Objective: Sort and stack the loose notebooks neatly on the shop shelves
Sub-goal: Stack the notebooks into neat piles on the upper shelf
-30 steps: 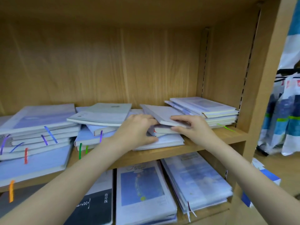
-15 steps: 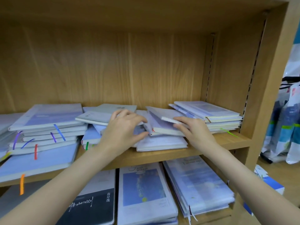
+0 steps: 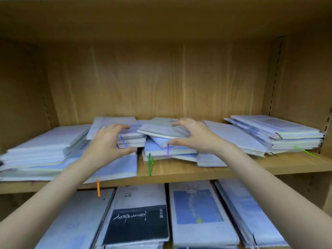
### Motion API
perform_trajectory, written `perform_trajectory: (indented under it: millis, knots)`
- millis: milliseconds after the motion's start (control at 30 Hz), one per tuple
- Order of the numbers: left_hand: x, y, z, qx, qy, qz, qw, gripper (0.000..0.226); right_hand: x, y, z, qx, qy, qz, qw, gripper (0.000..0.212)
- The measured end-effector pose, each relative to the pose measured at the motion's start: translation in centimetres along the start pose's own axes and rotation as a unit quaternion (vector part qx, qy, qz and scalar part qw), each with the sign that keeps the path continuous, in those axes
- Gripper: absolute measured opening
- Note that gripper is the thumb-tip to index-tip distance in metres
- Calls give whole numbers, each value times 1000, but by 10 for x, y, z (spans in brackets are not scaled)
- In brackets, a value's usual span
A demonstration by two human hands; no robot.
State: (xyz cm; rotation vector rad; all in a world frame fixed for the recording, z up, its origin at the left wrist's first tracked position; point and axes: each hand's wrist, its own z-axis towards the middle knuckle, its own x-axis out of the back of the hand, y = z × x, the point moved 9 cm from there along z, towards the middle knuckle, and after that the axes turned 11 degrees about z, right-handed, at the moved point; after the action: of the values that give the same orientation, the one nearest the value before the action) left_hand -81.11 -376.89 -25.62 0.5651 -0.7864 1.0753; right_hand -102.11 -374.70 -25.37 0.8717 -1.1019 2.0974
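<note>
Wooden shelving (image 3: 179, 174) with a pale grain back panel fills the view, its upper board crowded with pale blue and white notebooks in uneven piles. On the board below, more notebooks lie flat side by side, among them a black-covered notebook (image 3: 136, 224) with white script.

Both hands are at the middle of the upper board. The left hand (image 3: 107, 142) curls round the near right corner of a small stack (image 3: 115, 131), fingers on top and thumb underneath, beside a purple ribbon marker (image 3: 123, 141). The right hand (image 3: 195, 136) clamps a skewed notebook (image 3: 161, 131) lying crooked on the middle pile (image 3: 161, 150), fingers over its cover and thumb under its near edge. The hands are apart, each on its own pile, with a narrow gap of bare shelf between the piles.

Judging by this, the step in hand is squaring up the two middle piles. The next move likely calls for lifting or turning the skewed notebook so its edges line up with those beneath, while the left hand steadies its stack. Further piles at far left (image 3: 45, 150) and far right (image 3: 280, 135) look fanned out and untidy too.
</note>
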Motion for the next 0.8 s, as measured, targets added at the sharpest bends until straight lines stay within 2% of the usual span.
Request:
perform_trajectory:
  millis: [133,200,300,400,467,500,533,567,633,700,800]
  knots:
    - [4,-27,-7,-25,-33,112,993,74,-22,2,21,-58,-46,-43,996,71]
    - [4,-31,-9,-56,-35,124,990,70,-20,3,21,-56,-58,-115,990,67]
    - [7,-36,-14,-80,-22,111,990,70,-8,-5,19,-36,-69,-186,980,45]
    - [7,-39,-18,-95,-6,67,993,67,16,-13,18,-25,-31,-140,989,14]
    - [14,-49,-21,-74,21,-26,997,73,37,-11,18,-33,17,-185,982,26]
    - [21,-59,-24,-45,41,-77,995,81,41,-1,19,-56,8,-236,970,20]
    - [28,-72,-28,-12,60,-108,992,89,41,8,19,-83,-20,-288,954,17]
    - [31,-84,-33,18,66,-115,991,96,37,18,17,-121,-66,-318,938,26]
    - [27,-103,-42,50,29,-101,993,105,21,21,14,-156,-136,-280,937,44]
    - [16,-113,-50,52,-14,-105,993,105,4,-8,23,-108,-126,-208,964,55]
    - [7,-115,-58,30,-27,-101,994,102,-31,-62,47,5,-83,-118,989,64]
